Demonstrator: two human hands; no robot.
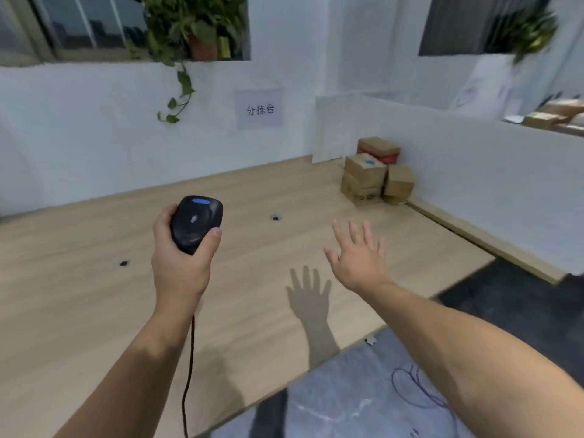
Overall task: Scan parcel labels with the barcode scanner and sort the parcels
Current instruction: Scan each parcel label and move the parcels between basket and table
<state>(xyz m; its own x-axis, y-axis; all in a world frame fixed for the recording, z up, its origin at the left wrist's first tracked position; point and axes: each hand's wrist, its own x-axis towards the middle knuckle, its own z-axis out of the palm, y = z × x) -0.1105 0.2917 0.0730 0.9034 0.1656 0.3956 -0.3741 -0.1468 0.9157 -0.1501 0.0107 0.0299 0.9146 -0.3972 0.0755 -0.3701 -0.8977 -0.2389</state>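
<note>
Left hand: grips the black barcode scanner upright, thumb on its right side, blue button on top
Cable: hangs from the scanner's base past the wrist
Right hand: empty, fingers straight and spread, held above the wooden table
Parcels: cardboard boxes stacked in the table's far right corner against the white partition, well apart from both hands
Paper sign: on the wall behind the table

Left grip clasps scanner; right grip outstretched, splayed.
</note>
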